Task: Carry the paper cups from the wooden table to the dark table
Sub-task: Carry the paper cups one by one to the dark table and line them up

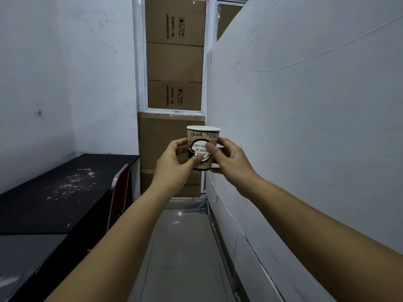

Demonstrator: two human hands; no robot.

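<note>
A printed paper cup with a white rim is held upright in the air at arm's length, in the middle of the view. My left hand grips its left side, thumb across the front. My right hand grips its right side, thumb on the printed label. The dark table runs along the left wall, below and to the left of the cup, with pale flecks on its top. The wooden table is out of view.
A red chair with a metal frame stands tucked against the dark table's right edge. Stacked cardboard boxes fill the far end behind a white window frame. A white partition wall runs along the right. A narrow tiled floor aisle lies between.
</note>
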